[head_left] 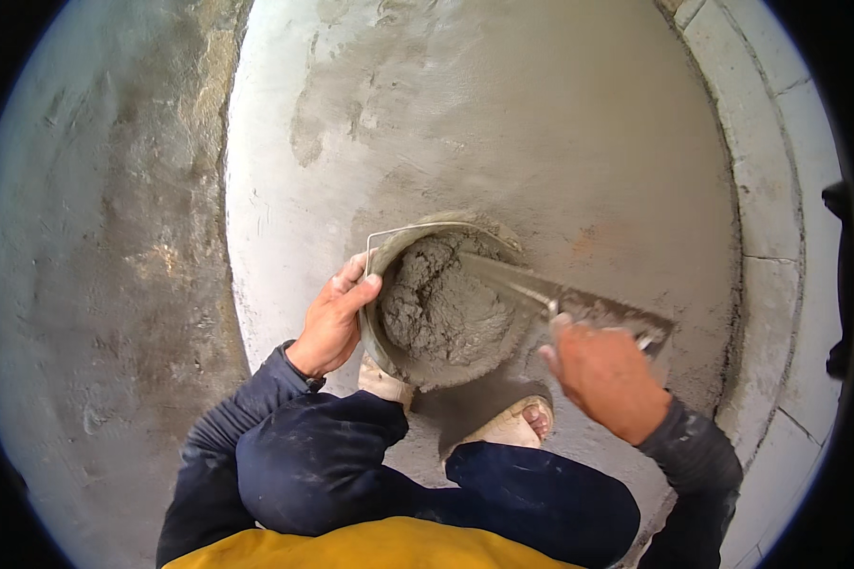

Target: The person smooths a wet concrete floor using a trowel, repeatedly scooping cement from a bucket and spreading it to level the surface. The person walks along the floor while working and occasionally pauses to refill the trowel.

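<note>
Partly covered, partly cropped.
Grey mortar [441,308] hides the bottom of the bucket [371,327]. The right hand [605,372] covers most of the grip of the trowel [626,322], whose end over the mortar is blurred. Some of the left hand's [334,321] fingers [353,271] are partly concealed; the bucket hides most of the left foot [383,377]. The lower edge crops the yellow garment [370,548]; a dark shape [837,360] at the right rim is unclear.

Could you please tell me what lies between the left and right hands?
In the head view, a bucket of mortar, with a trowel reaching over it.
</note>
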`<state>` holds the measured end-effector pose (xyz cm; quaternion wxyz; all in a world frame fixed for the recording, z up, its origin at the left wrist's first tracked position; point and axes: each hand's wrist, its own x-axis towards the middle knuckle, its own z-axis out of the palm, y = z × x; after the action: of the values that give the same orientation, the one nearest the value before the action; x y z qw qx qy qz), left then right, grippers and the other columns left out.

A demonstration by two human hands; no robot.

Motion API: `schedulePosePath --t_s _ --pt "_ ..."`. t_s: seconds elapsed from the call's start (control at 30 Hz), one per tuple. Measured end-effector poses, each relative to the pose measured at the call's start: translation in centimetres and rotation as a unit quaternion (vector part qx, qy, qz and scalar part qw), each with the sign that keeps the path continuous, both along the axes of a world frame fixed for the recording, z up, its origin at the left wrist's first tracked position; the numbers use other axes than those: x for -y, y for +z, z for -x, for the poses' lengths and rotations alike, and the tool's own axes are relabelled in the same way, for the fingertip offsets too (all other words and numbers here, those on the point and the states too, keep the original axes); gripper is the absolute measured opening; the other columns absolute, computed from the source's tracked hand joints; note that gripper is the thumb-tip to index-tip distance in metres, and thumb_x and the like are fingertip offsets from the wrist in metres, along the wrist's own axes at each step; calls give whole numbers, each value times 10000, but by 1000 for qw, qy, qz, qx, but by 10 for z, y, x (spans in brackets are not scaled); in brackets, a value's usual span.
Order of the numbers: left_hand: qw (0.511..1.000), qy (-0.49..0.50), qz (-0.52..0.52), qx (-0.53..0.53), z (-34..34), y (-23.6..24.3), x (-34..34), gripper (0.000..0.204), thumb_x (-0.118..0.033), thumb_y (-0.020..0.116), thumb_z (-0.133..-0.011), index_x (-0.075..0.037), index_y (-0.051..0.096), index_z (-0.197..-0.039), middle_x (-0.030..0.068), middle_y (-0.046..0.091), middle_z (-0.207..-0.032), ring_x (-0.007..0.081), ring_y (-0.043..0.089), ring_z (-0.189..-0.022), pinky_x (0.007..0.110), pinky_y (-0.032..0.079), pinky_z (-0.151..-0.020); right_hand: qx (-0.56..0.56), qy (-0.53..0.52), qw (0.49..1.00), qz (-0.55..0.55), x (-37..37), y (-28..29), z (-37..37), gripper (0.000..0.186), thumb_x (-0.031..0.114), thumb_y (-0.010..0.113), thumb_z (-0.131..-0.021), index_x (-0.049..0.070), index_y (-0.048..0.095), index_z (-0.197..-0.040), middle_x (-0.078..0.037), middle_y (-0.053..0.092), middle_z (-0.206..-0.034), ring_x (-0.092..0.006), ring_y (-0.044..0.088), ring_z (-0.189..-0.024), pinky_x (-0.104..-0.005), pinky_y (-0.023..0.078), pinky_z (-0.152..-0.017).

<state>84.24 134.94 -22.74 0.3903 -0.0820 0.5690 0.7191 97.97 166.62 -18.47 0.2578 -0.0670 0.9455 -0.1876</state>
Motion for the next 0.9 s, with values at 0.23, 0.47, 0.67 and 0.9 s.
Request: schedulePosePath --t_s 0.23,0.47,0.67,0.9 --pt "999 24 -15 -16 -11 -5 -6 410 -163 554 -1068 -37 504 -1455 72 585 -1407 168 535 -1282 341 413 -1110 194 -240 917 253 30 -63 -25 700 521 600 -981 -159 629 -1145 -314 708 -918 -411 705 -913 -465 530 -846" --pt "998 36 22 -52 3 -12 19 505 -127 543 -1017 16 459 -1494 121 559 -1463 238 507 -1359 369 373 -1159 191 -380 810 403 2 -62 -75 395 414 643 -983 20 662 -1013 -7 525 -679 -98 512 -668 -319 445 -621" --pt "998 52 26 -13 15 -40 42 501 -295 532 -1037 -24 487 -1455 94 561 -1438 240 515 -1338 382 361 -1155 -180 -384 895 134 -88 -61 -121 375 404 598 -1018 32 624 -1064 -69 619 -761 -134 550 -601 -330 455 -533" --pt "991 73 110 -22 25 -77 58 556 -444 547 -1033 -24 550 -1397 85 595 -1392 222 546 -1291 372 393 -1113 -242 -456 823 -238 -226 -133 -90 454 468 515 -1052 29 566 -1154 -110 663 -749 -247 671 -631 -396 530 -554"
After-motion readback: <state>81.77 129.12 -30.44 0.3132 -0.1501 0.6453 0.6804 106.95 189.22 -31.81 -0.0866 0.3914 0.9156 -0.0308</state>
